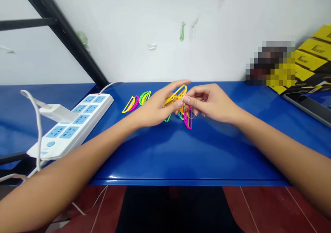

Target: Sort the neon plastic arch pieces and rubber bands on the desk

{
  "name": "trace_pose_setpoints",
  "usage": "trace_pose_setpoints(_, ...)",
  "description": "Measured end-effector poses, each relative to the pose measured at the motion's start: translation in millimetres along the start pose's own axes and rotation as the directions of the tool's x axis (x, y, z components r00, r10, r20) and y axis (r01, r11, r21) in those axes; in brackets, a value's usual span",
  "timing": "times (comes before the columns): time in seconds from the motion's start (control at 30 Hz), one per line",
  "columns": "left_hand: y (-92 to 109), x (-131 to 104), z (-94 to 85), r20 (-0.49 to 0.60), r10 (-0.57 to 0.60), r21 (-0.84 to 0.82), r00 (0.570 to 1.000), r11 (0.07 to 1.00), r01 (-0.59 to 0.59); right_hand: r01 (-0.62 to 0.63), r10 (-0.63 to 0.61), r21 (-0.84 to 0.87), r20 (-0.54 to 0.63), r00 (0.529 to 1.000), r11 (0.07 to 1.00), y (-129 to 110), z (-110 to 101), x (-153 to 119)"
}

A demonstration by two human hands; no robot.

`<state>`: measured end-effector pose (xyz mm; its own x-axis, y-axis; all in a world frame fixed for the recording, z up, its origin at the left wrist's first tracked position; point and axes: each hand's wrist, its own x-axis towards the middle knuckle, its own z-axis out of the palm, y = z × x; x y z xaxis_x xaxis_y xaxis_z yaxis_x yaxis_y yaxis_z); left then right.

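Observation:
Yellow half-round plastic pieces (pixel 177 95) are held in my left hand (pixel 157 105), between its thumb and fingers. My right hand (pixel 207 102) is closed in a pinch at the right end of these pieces, its fingertips close to my left thumb; what it grips is too small to make out. Below my hands, a magenta half-round piece (pixel 188 119) and bits of orange, blue and green pieces show, partly hidden by the fingers. Left of my left hand lie a yellow and magenta pair (pixel 131 104) and a green and yellow pair (pixel 144 97) on the blue table (pixel 181 157).
A white power strip (pixel 82 122) with a plugged-in white adapter (pixel 58 113) and cables lies at the left, near a black metal frame (pixel 64 32). Yellow and black boxes (pixel 310 60) stand at the back right, beside a dark phone (pixel 307 107). A white wall rises behind.

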<state>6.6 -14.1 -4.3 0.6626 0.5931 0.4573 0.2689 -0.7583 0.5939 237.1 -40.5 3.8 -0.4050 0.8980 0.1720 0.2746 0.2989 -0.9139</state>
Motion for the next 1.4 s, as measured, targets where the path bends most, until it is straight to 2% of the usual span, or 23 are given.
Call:
trace_pose_setpoints(0.33, 8.4, 1.8, -1.3, 0.144, -0.116, -0.023, 0.983, 0.992, 0.121, -0.038, 0.044, 0.074, -0.084, 0.996, 0.997, 2.7, -5.7, 2.7)
trace_pose_setpoints(0.43, 9.2, 3.0, -4.7, 0.159, -0.167, -0.065, 0.973, 0.982, 0.179, -0.045, 0.054, 0.071, -0.13, 0.99, 0.996, 5.0, -8.9, 4.8)
trace_pose_setpoints(0.57, 4.2, 3.1, -7.5, 0.156, -0.229, -0.113, 0.961, 0.962, 0.248, -0.063, 0.066, 0.028, -0.125, 0.99, 0.998, 10.1, -12.4, 7.7)
trace_pose_setpoints(0.8, 0.7, 6.1, -10.7, 0.087, -0.289, -0.159, 0.953, 0.941, 0.299, -0.07, 0.07, -0.023, -0.002, 0.998, 0.997, 7.9, -14.2, 4.4)
trace_pose_setpoints(0.9, 7.4, 4.8, -6.9, -0.047, -0.309, -0.155, 0.95, 0.942, 0.299, -0.077, 0.078, 0.027, -0.03, 0.997, 0.997, 4.5, -10.9, 3.0)
trace_pose_setpoints(1.0, 13.0, 0.9, -0.2, -0.22, -0.204, -0.017, 0.954, 0.979, 0.205, -0.102, 0.108, 0.073, -0.073, 0.991, 0.992, 3.3, -7.3, 3.4)
trace_pose_setpoints(1.1, 11.9, -3.0, 5.4, -0.217, 0.015, 0.211, 0.976, 0.977, 0.031, -0.125, 0.141, 0.148, -0.101, 0.985, 0.981, 3.6, -3.9, 4.1)
trace_pose_setpoints(1.17, 8.4, -4.6, 7.2, -0.193, 0.114, 0.327, 0.975, 0.944, -0.046, -0.129, 0.152, 0.2, -0.103, 0.983, 0.971, 3.5, -1.9, 3.9)
trace_pose_setpoints(1.3, 5.4, -4.9, 6.5, -0.224, 0.153, 0.388, 0.963, 0.92, -0.056, -0.115, 0.132, 0.167, -0.095, 0.987, 0.979, 1.7, -1.4, 2.3)
trace_pose_setpoints(1.4, 6.9, -3.6, 5.2, -0.268, 0.169, 0.379, 0.949, 0.924, -0.057, -0.057, 0.07, 0.092, -0.147, 0.987, 0.994, 0.1, -2.1, 0.6)
